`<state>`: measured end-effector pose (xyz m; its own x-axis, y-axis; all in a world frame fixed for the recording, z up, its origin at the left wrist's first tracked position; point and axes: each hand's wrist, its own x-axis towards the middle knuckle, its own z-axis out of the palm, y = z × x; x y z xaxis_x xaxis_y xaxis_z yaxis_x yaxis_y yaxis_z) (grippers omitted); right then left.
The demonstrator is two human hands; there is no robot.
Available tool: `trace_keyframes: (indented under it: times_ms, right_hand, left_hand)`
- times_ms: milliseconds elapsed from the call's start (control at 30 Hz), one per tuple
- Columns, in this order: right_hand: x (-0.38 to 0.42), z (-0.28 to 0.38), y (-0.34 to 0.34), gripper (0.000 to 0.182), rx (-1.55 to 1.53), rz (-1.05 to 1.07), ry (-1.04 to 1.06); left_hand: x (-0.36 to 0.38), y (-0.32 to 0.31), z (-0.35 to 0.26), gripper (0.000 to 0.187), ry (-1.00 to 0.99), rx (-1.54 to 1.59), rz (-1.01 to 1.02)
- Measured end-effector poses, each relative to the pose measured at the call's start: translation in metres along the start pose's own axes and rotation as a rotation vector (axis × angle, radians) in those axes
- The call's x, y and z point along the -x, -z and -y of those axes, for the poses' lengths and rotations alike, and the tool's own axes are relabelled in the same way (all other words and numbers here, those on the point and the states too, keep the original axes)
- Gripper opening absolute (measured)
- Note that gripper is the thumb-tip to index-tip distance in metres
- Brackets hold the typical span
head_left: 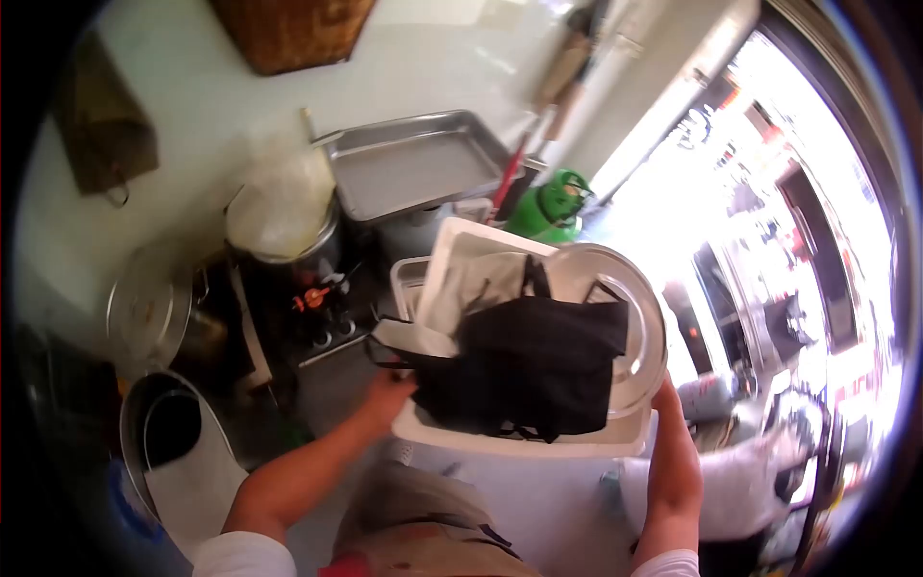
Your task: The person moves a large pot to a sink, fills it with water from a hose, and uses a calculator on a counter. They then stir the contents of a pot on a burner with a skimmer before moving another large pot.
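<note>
A white plastic bin [524,442] is held out in front of my body, tilted in view. My left hand [392,394] is closed on its left side, next to the strap of a black cloth bag [538,361]. My right hand [663,392] grips the right side, by the edge of a round metal lid [652,322]; the bin and lid hide most of its fingers. The black bag lies across the top of the bin. Behind it, light grey cloth [476,288] shows inside.
A steel tray [413,168] sits at the back near a green gas cylinder [553,207]. To the left are a pot covered with plastic [279,207] and a tall metal pot [139,413]. A bright doorway opens on the right, with a white sack [740,490] nearby.
</note>
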<state>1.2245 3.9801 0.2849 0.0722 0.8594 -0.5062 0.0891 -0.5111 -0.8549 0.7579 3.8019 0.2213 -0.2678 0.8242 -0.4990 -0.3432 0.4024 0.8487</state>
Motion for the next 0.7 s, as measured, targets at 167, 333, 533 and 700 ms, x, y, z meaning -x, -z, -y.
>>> trace_keyframes:
  times_ms: [167,333,533,700]
  right_hand:
    - [-0.124,0.031,-0.008,0.034,0.170,0.131,-0.011]
    - [-0.224,0.044,-0.021,0.034,0.314,0.271,0.041]
    - [-0.288,0.046,-0.046,0.034,0.494,0.323,0.104]
    - [-0.297,0.047,-0.059,0.034,0.639,0.275,0.175]
  left_hand:
    - [-0.023,-0.055,0.011,0.026,-0.159,-0.082,-0.127]
    - [-0.048,-0.092,0.054,0.053,-0.218,-0.052,-0.298]
    - [-0.076,-0.102,0.104,0.064,-0.363,0.063,-0.242]
    - [-0.042,-0.078,0.070,0.075,-0.119,0.201,-0.347]
